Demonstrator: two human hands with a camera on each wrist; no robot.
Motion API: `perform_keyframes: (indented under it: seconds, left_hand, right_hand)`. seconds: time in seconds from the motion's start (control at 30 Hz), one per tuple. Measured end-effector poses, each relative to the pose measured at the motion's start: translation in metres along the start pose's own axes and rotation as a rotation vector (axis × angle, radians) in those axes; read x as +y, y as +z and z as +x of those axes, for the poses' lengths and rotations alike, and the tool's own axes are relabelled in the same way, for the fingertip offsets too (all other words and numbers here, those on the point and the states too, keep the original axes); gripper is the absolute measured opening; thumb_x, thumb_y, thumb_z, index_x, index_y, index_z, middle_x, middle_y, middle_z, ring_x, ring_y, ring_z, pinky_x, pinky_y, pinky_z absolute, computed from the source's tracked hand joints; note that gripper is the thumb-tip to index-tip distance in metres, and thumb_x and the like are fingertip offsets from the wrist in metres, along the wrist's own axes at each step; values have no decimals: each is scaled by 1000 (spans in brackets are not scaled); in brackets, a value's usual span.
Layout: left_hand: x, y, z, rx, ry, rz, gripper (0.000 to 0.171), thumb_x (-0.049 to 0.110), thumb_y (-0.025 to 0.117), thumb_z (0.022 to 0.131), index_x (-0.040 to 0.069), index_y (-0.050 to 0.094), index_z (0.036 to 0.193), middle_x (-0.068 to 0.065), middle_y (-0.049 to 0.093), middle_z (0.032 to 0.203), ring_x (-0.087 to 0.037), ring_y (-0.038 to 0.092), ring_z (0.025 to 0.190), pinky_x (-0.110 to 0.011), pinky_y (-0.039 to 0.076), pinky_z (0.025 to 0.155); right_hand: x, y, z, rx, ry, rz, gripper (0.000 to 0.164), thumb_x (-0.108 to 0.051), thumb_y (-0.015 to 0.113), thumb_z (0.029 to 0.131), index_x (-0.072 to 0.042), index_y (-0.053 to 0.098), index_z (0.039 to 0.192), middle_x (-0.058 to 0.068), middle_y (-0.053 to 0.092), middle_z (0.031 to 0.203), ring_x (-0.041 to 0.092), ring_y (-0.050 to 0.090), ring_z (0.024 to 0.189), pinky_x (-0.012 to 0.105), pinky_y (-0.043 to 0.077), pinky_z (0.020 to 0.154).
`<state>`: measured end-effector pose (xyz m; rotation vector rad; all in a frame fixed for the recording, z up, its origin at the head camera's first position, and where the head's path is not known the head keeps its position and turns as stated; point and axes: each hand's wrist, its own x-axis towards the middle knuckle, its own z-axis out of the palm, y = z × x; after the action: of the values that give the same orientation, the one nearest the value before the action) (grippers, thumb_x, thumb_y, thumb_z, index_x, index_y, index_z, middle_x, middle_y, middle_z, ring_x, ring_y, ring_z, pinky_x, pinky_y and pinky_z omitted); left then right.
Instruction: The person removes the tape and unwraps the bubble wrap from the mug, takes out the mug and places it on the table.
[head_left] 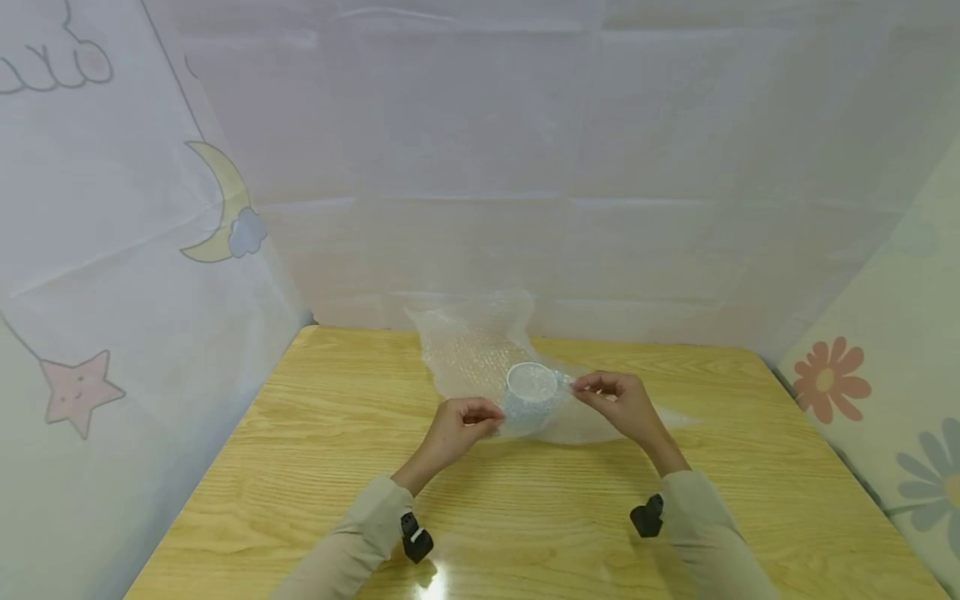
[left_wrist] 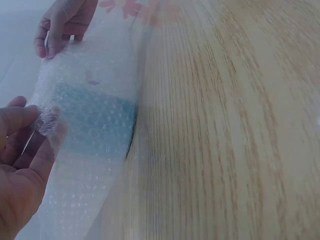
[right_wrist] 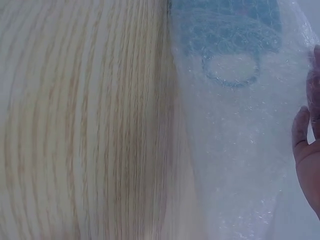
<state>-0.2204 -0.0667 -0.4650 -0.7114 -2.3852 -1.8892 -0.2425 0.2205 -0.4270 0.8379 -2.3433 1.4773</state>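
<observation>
A light-blue mug [head_left: 532, 385] with a white rim stands on the table, with a sheet of bubble wrap [head_left: 472, 358] around its front. In the right wrist view, the mug's ring handle [right_wrist: 232, 83] shows through the wrap, on the mug's right side. My left hand [head_left: 453, 429] is at the mug's near left and pinches a bunched bit of the wrap between thumb and fingers, clearest in the left wrist view. On the other side, my right hand [head_left: 622, 404] pinches the wrap's upper edge, a little apart from the mug.
The wooden table [head_left: 337, 467] has its back edge against a pale sheet wall [head_left: 480, 167]. Loose bubble wrap spreads behind the mug up to that wall and out to the right. Printed cloth walls flank the table. Black wrist cameras [head_left: 416, 537] sit at both sleeves.
</observation>
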Motion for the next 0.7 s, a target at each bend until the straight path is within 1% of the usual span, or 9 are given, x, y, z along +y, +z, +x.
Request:
perform_keyframes:
  seconds: [0.1,0.2,0.3,0.4,0.53,0.57,0.63,0.7]
  left_hand:
    - [1,0,-2,-27,14,21,14,-1,66,90,-3,74,102,-15,71,98,-21,69,84,-28,57,70]
    - [3,0,-3,-46,5,36,16,0,66,90,-2,74,105,-16,70,102,-20,68,84,-35,57,71]
    - [3,1,-4,-56,-3,48,16,1,67,90,-1,74,105,-14,70,102,-18,68,83,-38,57,71]
    - [3,3,-4,-63,-7,58,16,2,67,90,0,74,104,-12,71,101,-17,68,83,-33,57,70]
    - [6,5,-6,-69,6,81,15,0,67,90,0,75,102,-10,71,102,-19,68,88,-24,55,70]
    - [6,5,-7,-71,10,83,14,-2,67,90,0,75,102,-10,71,103,-21,68,90,-25,55,71]
    - [8,6,-8,-79,10,89,15,-2,67,90,0,75,102,-9,71,103,-20,68,92,-24,55,73]
    - [8,6,-9,-93,3,89,15,-2,66,90,0,75,102,-9,72,103,-19,68,92,-25,55,74]
  right_hand:
    - [1,-2,-3,-2,-29,-18,9,8,68,86,5,72,94,17,70,95,24,64,83,27,51,68]
    - [2,-4,-6,-2,-63,-8,11,11,67,85,6,71,94,19,70,95,26,65,84,27,52,71]
    - [3,-6,-8,-7,-73,10,11,12,67,85,8,71,94,21,69,95,27,65,85,26,52,74]
    - [2,-9,-10,-15,-71,16,11,12,67,85,8,70,94,21,69,94,26,65,84,25,53,75]
    - [0,-12,-14,-30,-76,14,12,13,66,85,8,71,95,21,69,93,27,65,83,24,53,73]
    - [3,-13,-15,-30,-81,13,12,11,67,85,6,72,95,20,70,93,26,66,82,24,53,73]
    - [13,-14,-19,-34,-83,12,12,8,68,86,3,72,96,16,71,94,24,66,83,25,54,72]
    - [21,-15,-22,-36,-81,11,14,6,69,86,-1,74,97,15,71,94,21,66,85,26,54,73]
